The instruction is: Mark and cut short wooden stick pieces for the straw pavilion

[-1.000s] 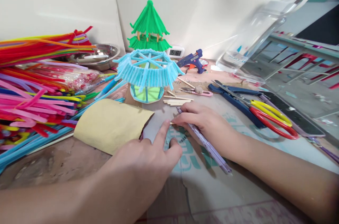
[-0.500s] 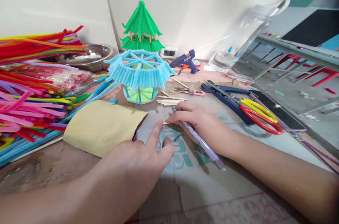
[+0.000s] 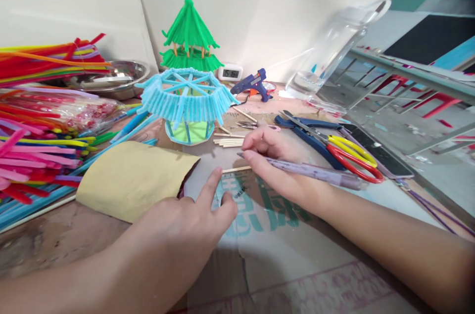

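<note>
My right hand is closed around a pen with a pale purple patterned barrel; its tip points left. Below the pen tip, a thin wooden stick lies flat on the printed grey sheet. My left hand rests with its index finger stretched to the stick's left end and the thumb apart; its other fingers are curled and partly hidden. Tick marks like a clear ruler's show beside that finger. A curved tan paper piece lies just behind my left hand.
Behind the hands stand a blue pipe-cleaner model and a green roofed one. More sticks, a glue gun, scissors, dark blue pliers, a phone and a bottle surround them. Pipe cleaners pile up left.
My right hand has lifted off the stick and tilted the pen flatter, its tip now left over the stick. More of the stick shows. My left index finger stays at its end.
</note>
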Motion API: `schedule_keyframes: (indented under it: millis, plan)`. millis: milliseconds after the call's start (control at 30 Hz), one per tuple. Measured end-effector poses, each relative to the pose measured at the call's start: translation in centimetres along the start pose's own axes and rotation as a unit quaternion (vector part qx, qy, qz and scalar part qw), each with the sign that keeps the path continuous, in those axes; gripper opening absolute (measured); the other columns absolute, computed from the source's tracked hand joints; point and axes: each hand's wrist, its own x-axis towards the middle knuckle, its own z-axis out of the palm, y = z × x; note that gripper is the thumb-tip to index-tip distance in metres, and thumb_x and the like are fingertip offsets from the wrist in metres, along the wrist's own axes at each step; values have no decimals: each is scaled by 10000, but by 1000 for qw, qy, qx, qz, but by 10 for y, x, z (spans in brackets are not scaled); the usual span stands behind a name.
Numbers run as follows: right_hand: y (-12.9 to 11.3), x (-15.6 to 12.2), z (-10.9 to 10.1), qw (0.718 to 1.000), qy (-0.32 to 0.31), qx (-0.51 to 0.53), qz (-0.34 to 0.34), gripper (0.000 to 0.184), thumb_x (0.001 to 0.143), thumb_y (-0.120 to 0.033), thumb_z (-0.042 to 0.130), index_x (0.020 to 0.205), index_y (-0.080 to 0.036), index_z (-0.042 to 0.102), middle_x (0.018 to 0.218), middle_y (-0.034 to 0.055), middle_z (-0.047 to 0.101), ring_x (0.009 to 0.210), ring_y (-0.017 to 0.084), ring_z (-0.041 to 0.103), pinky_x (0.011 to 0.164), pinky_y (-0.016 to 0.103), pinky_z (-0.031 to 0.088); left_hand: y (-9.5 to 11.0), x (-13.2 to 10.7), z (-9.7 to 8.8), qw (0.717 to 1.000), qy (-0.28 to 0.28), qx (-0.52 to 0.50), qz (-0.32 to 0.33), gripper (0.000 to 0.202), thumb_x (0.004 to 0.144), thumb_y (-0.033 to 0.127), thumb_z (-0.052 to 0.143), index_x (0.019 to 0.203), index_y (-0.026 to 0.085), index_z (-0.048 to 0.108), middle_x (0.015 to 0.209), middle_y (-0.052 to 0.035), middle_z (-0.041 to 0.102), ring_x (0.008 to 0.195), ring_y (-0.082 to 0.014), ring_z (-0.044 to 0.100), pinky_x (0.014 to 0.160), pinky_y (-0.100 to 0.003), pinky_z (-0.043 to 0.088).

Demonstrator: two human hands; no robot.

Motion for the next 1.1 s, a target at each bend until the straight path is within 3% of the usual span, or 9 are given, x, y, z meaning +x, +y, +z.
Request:
schedule_keyframes:
  millis: [167, 300, 400, 600, 833, 1100]
  plan:
    - [11, 4, 5, 1000, -6, 14, -12, 207, 865, -248, 591, 738, -212, 432, 611, -65, 436, 507, 87, 386, 465, 210, 306, -1, 2, -2, 1000, -9, -4, 2, 467, 680, 80, 487, 1126, 172, 588, 1317, -248, 600, 336, -135, 540, 336, -266, 289]
    - [14, 7, 6, 1000, 1, -11, 4, 276, 854, -268, 583, 655, -212, 401, 572, -62, 424, 501, 90, 376, 467, 216, 284, -1, 1, 3, 1000, 21, -5, -7, 441, 654, 121, 533, 1086, 189, 589, 1290, -218, 631, 312, -104, 499, 349, -260, 206]
    - [13, 7, 8, 1000, -5, -14, 18, 257, 837, -242, 571, 653, -214, 395, 562, -65, 428, 490, 89, 368, 465, 218, 280, 1, 0, 7, 999, 50, 5, -6, 446, 635, 151, 549, 1076, 194, 586, 1291, -221, 627, 302, -108, 486, 379, -274, 122]
    - [11, 6, 9, 999, -7, -31, 8, 260, 837, -222, 566, 643, -210, 395, 554, -67, 435, 477, 78, 360, 464, 217, 276, 2, 0, 11, 999, 50, 12, -1, 433, 658, 145, 520, 1084, 199, 574, 1316, -211, 607, 318, -136, 509, 436, -298, 56]
    - [12, 6, 9, 1000, -15, -23, -1, 244, 846, -223, 553, 657, -211, 399, 552, -68, 433, 469, 73, 364, 438, 204, 276, 1, -2, 12, 999, 53, -1, -7, 461, 638, 139, 498, 1092, 193, 562, 1321, -214, 602, 325, -144, 518, 451, -296, 34]
    - [9, 5, 9, 1000, -21, -16, -4, 247, 867, -232, 543, 664, -208, 404, 550, -70, 424, 462, 69, 355, 428, 198, 269, 0, -1, 13, 999, 38, -15, -2, 482, 649, 144, 539, 1128, 186, 569, 1332, -200, 603, 340, -85, 475, 444, -288, 26]
